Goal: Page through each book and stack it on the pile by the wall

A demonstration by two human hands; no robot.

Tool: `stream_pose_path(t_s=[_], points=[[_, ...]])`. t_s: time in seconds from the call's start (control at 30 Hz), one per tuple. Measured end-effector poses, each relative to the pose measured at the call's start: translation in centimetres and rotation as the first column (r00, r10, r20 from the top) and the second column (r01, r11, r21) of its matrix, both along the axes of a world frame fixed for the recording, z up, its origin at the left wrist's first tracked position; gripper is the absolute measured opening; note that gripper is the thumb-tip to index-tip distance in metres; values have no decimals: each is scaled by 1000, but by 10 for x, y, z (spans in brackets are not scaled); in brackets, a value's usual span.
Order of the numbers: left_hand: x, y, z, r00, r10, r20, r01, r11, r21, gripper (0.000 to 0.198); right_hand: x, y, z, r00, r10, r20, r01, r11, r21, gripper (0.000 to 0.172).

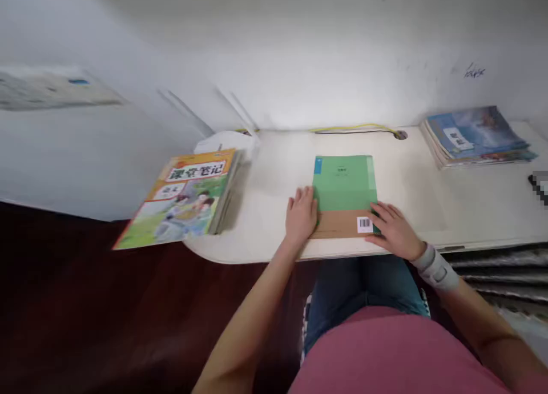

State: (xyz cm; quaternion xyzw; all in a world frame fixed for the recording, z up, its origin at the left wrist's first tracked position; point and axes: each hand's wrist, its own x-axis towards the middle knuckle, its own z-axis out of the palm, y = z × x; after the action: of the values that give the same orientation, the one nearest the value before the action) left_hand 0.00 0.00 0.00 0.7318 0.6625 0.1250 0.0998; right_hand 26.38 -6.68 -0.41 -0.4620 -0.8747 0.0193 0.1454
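Observation:
A green book (345, 183) with a brown lower band and a barcode sticker lies flat on the white desk (274, 171), near its front edge. My left hand (301, 214) rests against the book's lower left edge, fingers together on the desk. On the book's lower right corner, beside the barcode, lies my right hand (396, 229), fingers spread. A grey band wraps my right wrist. Neither hand lifts the book.
A stack of books with a colourful yellow-green cover (184, 198) overhangs the desk's left end. Another stack with a blue cover (475, 134) sits at the back right. A yellow and black cable (355, 129) runs along the wall. White crumpled material (226, 140) lies behind the left stack.

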Motion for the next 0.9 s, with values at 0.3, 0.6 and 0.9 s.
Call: stream_pose_path(t_s=[0.3,0.6,0.9], points=[[0,3,-9,1000,12,21,-13,999,51,50,5,0,-6,999,-4,-52,5,1000,5,56],[-7,6,-21,989,1,146,-15,995,99,47,5,-1,-6,998,-8,-65,9,1000,23,53],[-10,6,-25,947,-29,319,-22,988,155,52,5,-1,-5,998,-8,-69,9,1000,12,53]])
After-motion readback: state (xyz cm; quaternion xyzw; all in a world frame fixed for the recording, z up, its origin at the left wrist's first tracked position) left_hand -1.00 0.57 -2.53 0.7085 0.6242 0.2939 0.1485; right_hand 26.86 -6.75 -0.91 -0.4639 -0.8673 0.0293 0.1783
